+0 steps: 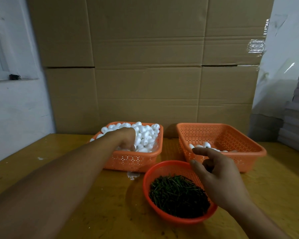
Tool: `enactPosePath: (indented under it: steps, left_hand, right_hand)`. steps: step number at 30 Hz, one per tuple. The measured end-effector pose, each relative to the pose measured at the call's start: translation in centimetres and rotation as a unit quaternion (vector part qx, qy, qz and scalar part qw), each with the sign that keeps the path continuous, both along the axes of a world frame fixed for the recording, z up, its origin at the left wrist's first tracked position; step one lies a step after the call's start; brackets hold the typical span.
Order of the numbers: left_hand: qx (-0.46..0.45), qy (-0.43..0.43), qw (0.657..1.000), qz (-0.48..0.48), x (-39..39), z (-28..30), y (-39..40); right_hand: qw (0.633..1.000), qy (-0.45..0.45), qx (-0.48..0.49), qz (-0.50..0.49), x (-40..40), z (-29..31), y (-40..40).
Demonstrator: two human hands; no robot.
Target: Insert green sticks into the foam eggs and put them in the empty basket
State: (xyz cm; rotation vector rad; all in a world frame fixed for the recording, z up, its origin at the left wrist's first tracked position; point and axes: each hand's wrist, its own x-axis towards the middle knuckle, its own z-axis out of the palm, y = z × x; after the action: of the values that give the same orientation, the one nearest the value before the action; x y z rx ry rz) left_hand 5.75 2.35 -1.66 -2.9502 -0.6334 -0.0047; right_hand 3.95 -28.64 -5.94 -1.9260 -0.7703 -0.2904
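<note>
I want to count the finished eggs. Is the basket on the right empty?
Not empty: a few white foam eggs lie at the bottom of the right basket.

The light is dim and soft, and shadows fall faint. Wide-angle bending bows the tall brown cardboard wall (pixel 148 66) toward the edges. Beyond the left fingers, the heaped white foam eggs (pixel 145 135) glare nearly featureless.

A tall wall of brown corrugated cardboard sheets (pixel 148 66) stands at twelve o'clock on the yellowish wooden table (pixel 110 195); grey stacked boards (pixel 297 114) rise at three o'clock, a white painted wall (pixel 16 104) at nine
</note>
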Motion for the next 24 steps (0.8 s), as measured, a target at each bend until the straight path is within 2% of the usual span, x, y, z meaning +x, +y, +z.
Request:
enactPosePath:
  steps: [4,7,11,18,24]
  left_hand:
    - [-0.134,-0.087,0.985,-0.062,-0.2,0.3,0.5]
    - [-0.221,-0.221,0.943,-0.112,-1.5,0.5,-0.6]
    - [-0.278,-0.319,0.889,-0.175,-3.9,0.5,-3.3]
    - [-0.339,-0.392,0.815,-0.258,-7.6,0.9,-7.8]
    - [-0.334,-0.39,0.805,-0.296,-8.5,0.9,-9.6]
  right_hand:
    - [1.0,-0.002,0.0,-0.001,0.0,0.0,0.0]
    - [1.0,-0.002,-0.001,0.001,0.0,-0.1,0.1]
    - [1.0,0.002,0.002,0.003,0.0,-0.2,0.1]
    - [1.0,0.003,-0.005,0.006,0.0,-0.4,0.2]
    - [1.0,0.0,-0.004,0.005,0.0,-0.5,0.2]
